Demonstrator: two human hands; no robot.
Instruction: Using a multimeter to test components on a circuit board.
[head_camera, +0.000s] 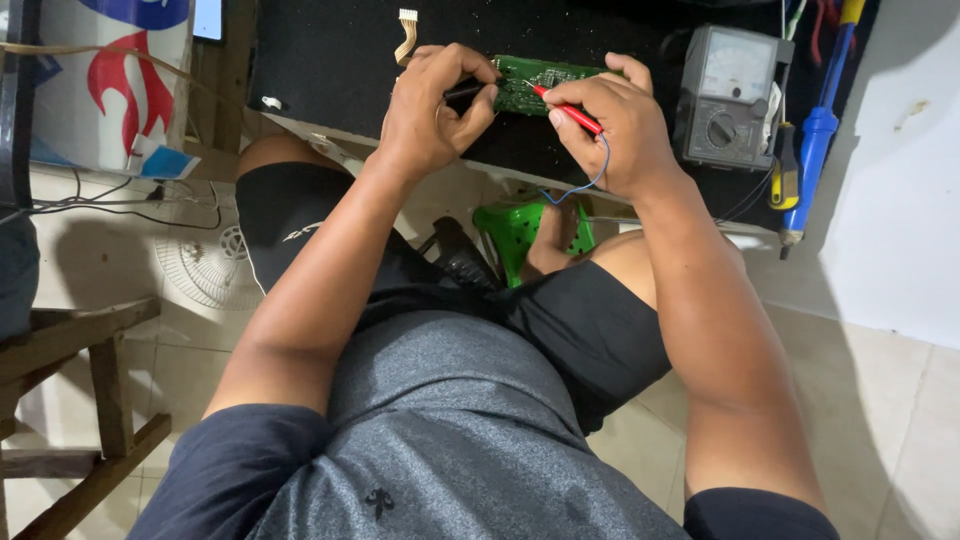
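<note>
Fingers of the right hand (615, 125) pinch a red test probe (572, 113), its tip on the green circuit board (535, 82) just ahead. Left hand (432, 100) curls tightly around a black probe (463, 91) at the board's near edge. Light, stiff and likely fragile, the board is best gripped by its edges. Beyond the right fingers sits a grey analog multimeter (730, 95).

Pale tiled floor (880, 420) below, white wall (900, 200) off to the right, a wooden stool (80, 350) at the left edge, a white fan grille (205, 265) lying flat, soft even light
</note>
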